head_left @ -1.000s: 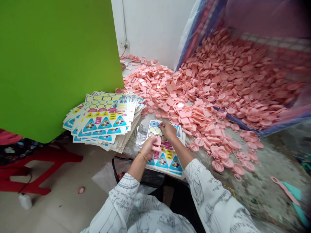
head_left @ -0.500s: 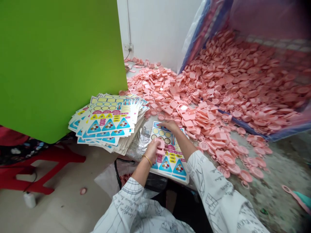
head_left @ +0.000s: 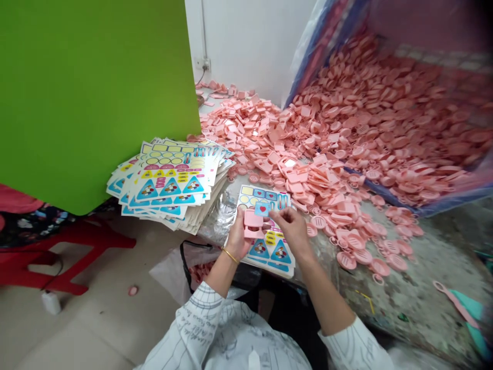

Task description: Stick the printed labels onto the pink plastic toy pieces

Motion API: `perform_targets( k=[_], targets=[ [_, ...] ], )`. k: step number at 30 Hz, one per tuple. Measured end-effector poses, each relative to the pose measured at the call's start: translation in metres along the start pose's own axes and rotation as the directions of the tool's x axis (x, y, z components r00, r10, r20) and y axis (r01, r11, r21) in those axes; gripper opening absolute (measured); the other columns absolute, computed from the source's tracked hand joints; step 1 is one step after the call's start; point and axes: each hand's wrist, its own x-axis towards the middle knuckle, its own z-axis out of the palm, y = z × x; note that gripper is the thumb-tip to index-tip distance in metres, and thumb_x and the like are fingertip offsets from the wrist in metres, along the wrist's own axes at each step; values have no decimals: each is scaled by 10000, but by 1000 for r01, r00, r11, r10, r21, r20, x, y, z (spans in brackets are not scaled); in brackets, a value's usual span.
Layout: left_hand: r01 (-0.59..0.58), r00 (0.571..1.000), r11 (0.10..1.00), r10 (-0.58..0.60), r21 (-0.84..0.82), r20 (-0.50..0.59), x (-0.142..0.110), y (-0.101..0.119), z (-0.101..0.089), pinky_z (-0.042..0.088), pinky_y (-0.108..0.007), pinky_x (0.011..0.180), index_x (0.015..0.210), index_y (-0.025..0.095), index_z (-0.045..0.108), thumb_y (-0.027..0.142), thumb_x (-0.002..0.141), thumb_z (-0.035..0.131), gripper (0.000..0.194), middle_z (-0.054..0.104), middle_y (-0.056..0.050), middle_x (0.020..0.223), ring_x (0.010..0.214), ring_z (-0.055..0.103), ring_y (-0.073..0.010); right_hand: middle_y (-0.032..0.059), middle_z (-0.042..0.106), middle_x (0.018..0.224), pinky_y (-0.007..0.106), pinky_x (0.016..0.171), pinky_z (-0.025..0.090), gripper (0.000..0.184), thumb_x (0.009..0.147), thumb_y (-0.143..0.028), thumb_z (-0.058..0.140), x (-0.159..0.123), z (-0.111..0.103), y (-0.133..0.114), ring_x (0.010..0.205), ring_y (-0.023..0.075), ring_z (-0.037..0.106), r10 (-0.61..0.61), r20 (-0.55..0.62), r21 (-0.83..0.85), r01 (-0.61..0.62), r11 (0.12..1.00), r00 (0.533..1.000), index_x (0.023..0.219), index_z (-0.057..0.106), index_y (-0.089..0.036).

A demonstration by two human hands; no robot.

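Observation:
My left hand (head_left: 239, 237) is closed around a small pink plastic piece (head_left: 253, 232) with an opening in its middle. Between the fingertips of my right hand (head_left: 295, 232) is a blue sticker (head_left: 262, 209) with a red heart. The sticker overlaps the upper edge of the pink piece in view; whether they touch, I cannot tell. Below both hands lies a stack of printed sticker sheets (head_left: 265, 194), with round, square and triangular pictures. A larger, fanned pile of the same sheets (head_left: 169, 180) lies to the left.
Heaped pink plastic pieces (head_left: 262, 128) cover the table's back and right, spilling from a tipped blue-edged container (head_left: 427, 208). A green panel (head_left: 96, 92) stands at the left above a red stool (head_left: 96, 257). A pink-and-teal tool (head_left: 458, 308) lies at the right edge.
My right hand has come back toward me from the sheet's top, now with the heart sticker lifted off. My left hand has raised the pink piece slightly and turned its face up.

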Motion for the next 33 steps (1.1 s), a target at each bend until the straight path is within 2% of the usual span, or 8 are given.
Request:
perform_targets(
  k=[3, 9, 17, 24, 33],
  targets=[
    [-26, 1000, 999, 26, -23, -14, -7, -5, 3, 571, -332, 705, 1128, 121, 632, 574, 959, 376, 547, 738, -129, 902, 783, 721, -228, -46, 510, 593, 244, 562, 318, 387, 744, -545, 709, -19, -2, 6, 564, 109, 414, 41, 27, -49, -39, 998, 999, 660, 574, -192],
    [-92, 996, 996, 92, -13, 4, -10, -10, 4, 570, -330, 777, 1086, 100, 676, 556, 946, 443, 531, 733, -139, 960, 901, 705, -231, -40, 549, 605, 247, 583, 345, 405, 748, -581, 695, -25, -2, 10, 566, 114, 433, 46, 61, -94, -40, 995, 997, 662, 596, -198],
    [-62, 998, 997, 63, 38, -20, -12, -11, 6, 575, -332, 753, 1092, 103, 673, 583, 929, 462, 550, 734, -139, 962, 907, 704, -242, -36, 551, 586, 245, 558, 332, 436, 735, -626, 678, -26, -2, 14, 552, 123, 449, 64, 62, -153, -54, 987, 996, 650, 582, -208],
    [-66, 997, 996, 68, 67, -33, -13, -13, 6, 569, -341, 784, 1101, 104, 674, 589, 926, 464, 557, 731, -146, 1004, 948, 697, -253, -13, 615, 619, 250, 574, 365, 459, 724, -667, 659, -28, 2, 19, 566, 141, 492, 95, 60, -149, -86, 985, 994, 674, 602, -214],
    [-44, 998, 996, 47, 80, -43, -12, -17, 6, 565, -330, 783, 1122, 101, 674, 559, 953, 430, 546, 730, -143, 1015, 958, 691, -246, -18, 629, 621, 249, 586, 369, 452, 726, -658, 670, -28, 0, 27, 580, 141, 507, 108, 59, -163, -97, 982, 992, 683, 612, -211]
  ],
)
